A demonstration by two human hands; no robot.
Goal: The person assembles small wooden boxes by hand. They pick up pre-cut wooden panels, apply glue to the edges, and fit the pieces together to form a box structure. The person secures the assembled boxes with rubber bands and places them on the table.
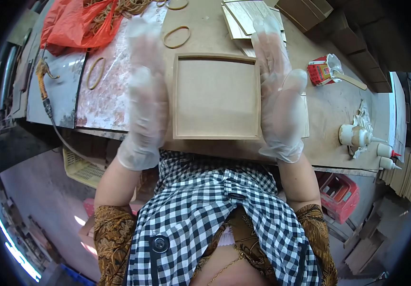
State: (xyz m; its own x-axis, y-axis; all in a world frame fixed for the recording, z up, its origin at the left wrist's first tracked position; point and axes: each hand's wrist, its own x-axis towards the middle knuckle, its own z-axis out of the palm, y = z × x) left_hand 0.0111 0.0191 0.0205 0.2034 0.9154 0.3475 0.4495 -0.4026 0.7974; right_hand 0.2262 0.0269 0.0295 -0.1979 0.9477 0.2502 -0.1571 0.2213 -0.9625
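Observation:
A shallow square wooden box frame [217, 137] with a thin raised rim lies on the table in front of me. My left hand [145, 90], in a translucent white glove, is held beside its left edge with a small gap between. Motion smears that hand, but its fingers look stretched out. Along the right edge is my right hand [279, 90], gloved alike, fingers extended and thumb apart. Whether it touches the frame I cannot tell. Thin pale wooden panels [246, 16] are stacked behind the right fingertips, partly hidden by them.
A red plastic bag [79, 24] spilling rubber bands sits at far left, with a loose rubber band [176, 37] behind the frame. At left lies a corded tool [43, 81]. On the right are a red tub [322, 70] with a wooden stick and a white glue bottle [355, 136].

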